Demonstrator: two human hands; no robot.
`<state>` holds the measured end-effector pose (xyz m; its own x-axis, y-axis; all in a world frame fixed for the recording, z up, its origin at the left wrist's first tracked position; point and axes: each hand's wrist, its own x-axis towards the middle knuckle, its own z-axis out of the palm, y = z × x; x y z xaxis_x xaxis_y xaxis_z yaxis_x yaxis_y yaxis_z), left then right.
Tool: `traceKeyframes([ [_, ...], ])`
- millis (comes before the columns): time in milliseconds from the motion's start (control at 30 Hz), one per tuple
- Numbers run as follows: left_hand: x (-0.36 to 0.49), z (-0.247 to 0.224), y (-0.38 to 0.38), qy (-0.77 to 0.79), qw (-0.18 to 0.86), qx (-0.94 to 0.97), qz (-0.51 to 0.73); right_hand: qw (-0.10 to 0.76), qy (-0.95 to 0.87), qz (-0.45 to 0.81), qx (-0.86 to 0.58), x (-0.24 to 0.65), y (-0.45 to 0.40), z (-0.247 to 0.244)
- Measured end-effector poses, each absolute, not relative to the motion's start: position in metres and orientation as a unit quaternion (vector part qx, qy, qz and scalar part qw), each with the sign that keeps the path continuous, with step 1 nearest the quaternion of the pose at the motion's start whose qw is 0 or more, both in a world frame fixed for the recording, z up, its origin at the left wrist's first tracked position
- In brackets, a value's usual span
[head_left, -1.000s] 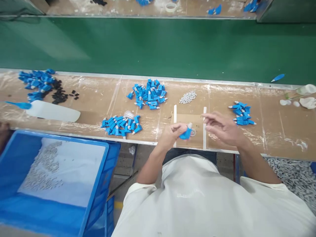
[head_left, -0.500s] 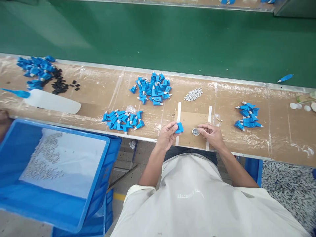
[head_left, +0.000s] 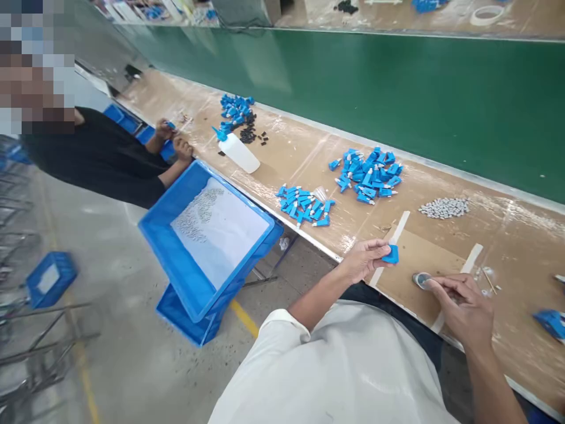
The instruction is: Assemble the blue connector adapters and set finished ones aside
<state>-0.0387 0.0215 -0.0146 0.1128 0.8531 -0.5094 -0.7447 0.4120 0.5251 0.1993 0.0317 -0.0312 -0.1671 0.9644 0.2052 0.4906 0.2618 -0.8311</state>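
Two bare hands are over the near edge of a long brown bench, from where I stand. The left hand has its thumb and fingers closed on a small blue piece, held beside the left of two white strips. The right hand has its fingers drawn close together at a round dish, touching its right side; whether they grip it or only rest on it, I cannot tell. That dish is between the strips, over a cardboard sheet. Just beyond the sheet is an oval patch of pale pellets. To the left are a big heap of blue parts and, nearer the bench edge, a smaller blue heap. Farther left I see a white bottle lying on its side, black bits and another blue cluster. Below the bench, on the left, a blue crate bears a white sheet scattered with small pale pieces. Past it, a person in a black top has both hands near the bench.
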Motion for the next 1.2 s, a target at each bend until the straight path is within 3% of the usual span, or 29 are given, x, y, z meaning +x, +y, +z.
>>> traceKeyframes([
  [133, -0.041, -0.010, 0.007, 0.399, 0.751, 0.049, 0.523, 0.380, -0.659, 0.327, -0.561, 0.197, 0.024, -0.015],
  [367, -0.028, -0.010, -0.004, 0.378, 0.796, 0.084, 0.465, 0.495, -0.464, 0.465, -0.569, 0.194, 0.017, -0.011],
  [533, -0.013, -0.010, -0.007, 0.367, 0.823, 0.092, 0.423, 0.521, -0.430, 0.506, -0.537, 0.195, 0.014, -0.005],
  [900, -0.006, 0.004, -0.015, 0.347, 0.839, 0.106, 0.404, 0.543, -0.539, 0.422, -0.486, 0.176, -0.009, 0.041],
  [1200, -0.007, 0.007, -0.016, 0.345, 0.841, 0.119, 0.400, 0.556, -0.547, 0.391, -0.489, 0.169, -0.009, 0.047],
])
